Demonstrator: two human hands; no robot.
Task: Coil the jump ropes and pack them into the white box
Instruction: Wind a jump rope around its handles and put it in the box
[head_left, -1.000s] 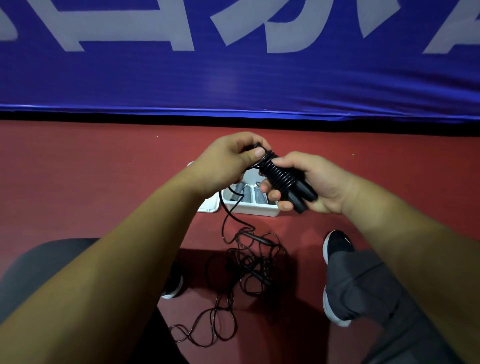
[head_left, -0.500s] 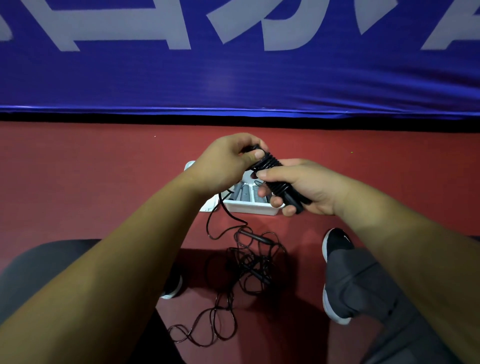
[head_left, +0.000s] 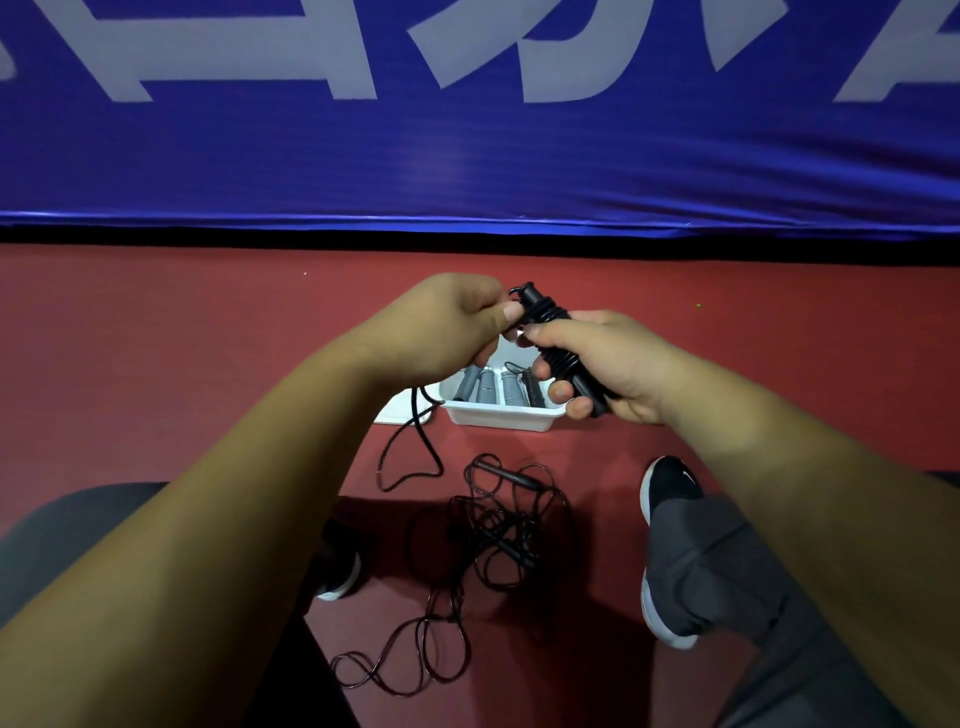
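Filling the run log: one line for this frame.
stage: cord partly wound | right hand: grips wrapped handles | left hand: pinches cord | white box: coiled ropes inside | floor: tangled rope

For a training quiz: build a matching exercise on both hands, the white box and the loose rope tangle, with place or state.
1 right hand
2 left hand
3 white box
4 loose rope tangle

A lies on the floor between the shoes
B grips the wrapped handles
C pinches the cord
D holds packed ropes

Pairs: 1-B, 2-C, 3-D, 4-A
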